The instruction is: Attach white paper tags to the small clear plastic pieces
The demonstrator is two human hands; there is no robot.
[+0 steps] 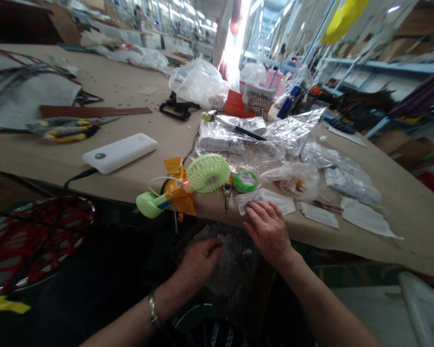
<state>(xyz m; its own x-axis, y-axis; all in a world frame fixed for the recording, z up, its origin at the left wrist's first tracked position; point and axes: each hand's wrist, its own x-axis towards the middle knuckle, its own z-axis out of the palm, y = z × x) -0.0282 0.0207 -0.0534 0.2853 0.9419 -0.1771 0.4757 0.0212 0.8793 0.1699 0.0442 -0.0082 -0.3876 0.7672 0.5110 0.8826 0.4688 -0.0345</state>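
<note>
My right hand [269,233] rests at the table's front edge, with its fingertips on a clear bag of white printed slips [271,200]. Its fingers lie over the bag and its thumb is apart from them. In front of the edge and lower down, my left hand [199,262] has curled fingers with thumb and forefinger close together; whatever they might hold is too small to make out. Between the hands and the fan stands a dark pointed tool [226,198] at the edge. Beside it lies a green roll of tape [245,180].
A green fan [208,173] is taped at the edge, left of the hands. Farther left are a white power bank [120,153] and pliers [67,130]. A small hammer [235,127] lies on plastic-wrapped packs. Loose papers [369,217] lie to the right. Below is a box of plastic scraps [235,270].
</note>
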